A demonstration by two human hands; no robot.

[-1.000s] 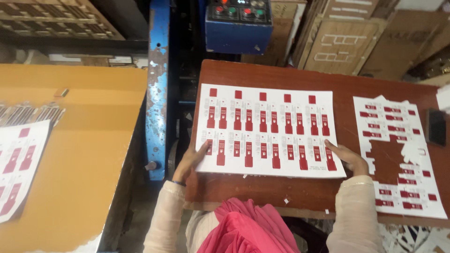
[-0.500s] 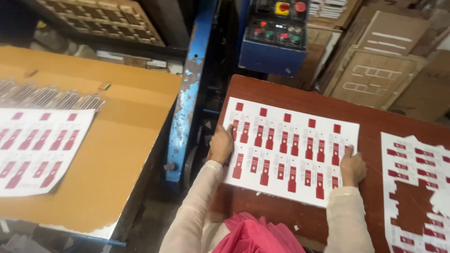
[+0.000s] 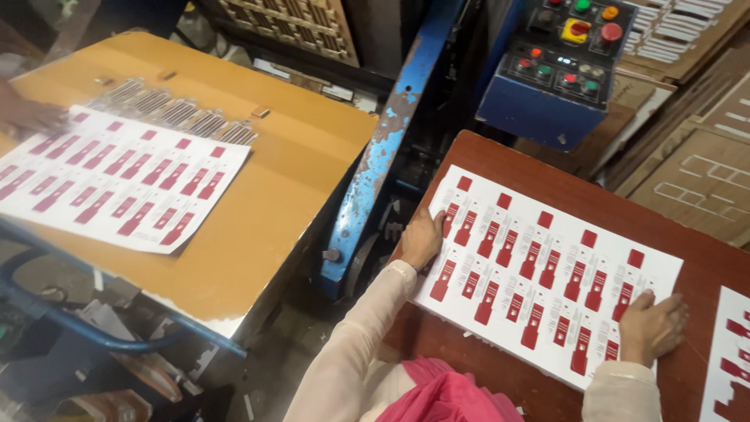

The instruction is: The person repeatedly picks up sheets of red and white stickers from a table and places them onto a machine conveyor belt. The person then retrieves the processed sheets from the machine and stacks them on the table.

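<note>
Looking down from the head camera, a white printed sheet (image 3: 547, 270) with rows of red tags lies flat on a dark red-brown table (image 3: 547, 176) at the right. The left hand (image 3: 423, 238) presses open and flat on the sheet's near-left edge, fingers spread on the paper and closed around nothing. The right hand (image 3: 652, 327) rests palm down on the sheet's near-right corner, likewise flat and gripping nothing.

Around the sheet: a blue control box (image 3: 558, 70) with red, green and yellow buttons stands beyond the table's far edge. A chipped blue machine frame (image 3: 375, 168) runs diagonally just left of the table, between it and an orange-brown board (image 3: 297, 172). On that board lies a second printed sheet (image 3: 117, 180), with a row of grey strips (image 3: 172, 113) along its far edge; another person's hand (image 3: 27, 117), blurred, touches that sheet's far-left end. A punched-out sheet (image 3: 730, 359) shows at the right edge of the table, well apart from the left hand. Nothing lies on top of the held sheet but the two hands.

The sheet's long axis runs from upper left to lower right, its red tags standing crosswise to that line in two rows.

Against half a second before, the view has swung left and nearer: more of the orange-brown board shows, and the punched-out sheet is nearly out of frame. Both hands remain on the same edge of the sheet, the left a little lower along its side.
</note>
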